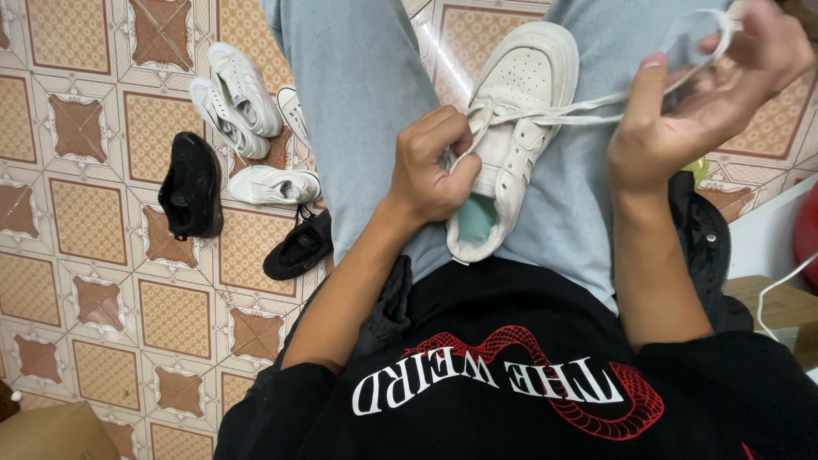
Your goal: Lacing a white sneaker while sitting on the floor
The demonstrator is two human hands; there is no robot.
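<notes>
A seated person grips a white sneaker [511,128] on the lap, the left hand [434,166] clenched around its side by the eyelets, thumb pressed against the upper. The right hand [707,94] is raised to the right of the shoe, fingers curled around a white lace [588,106] drawn taut from the eyelets across to the palm, with a loop of it showing above the fingers. The sneaker lies between the thighs on light blue jeans [358,85], toe pointing away, heel toward the person's body, a pale green lining visible in its opening. Both forearms are bare, coming out of a black top [511,341] with a red snake design.

On the patterned tile floor [85,238] to the left, more shoes lie scattered: a pair of white sneakers [234,98] farthest off, one resting against the other; a single white shoe [273,183] nearer; a black shoe [192,187] to its left; and another black shoe [298,247] just beside the person's leg. A cardboard box [51,434] sits in the near left corner. At the right edge, a white cord [780,285] trails over a brown surface.
</notes>
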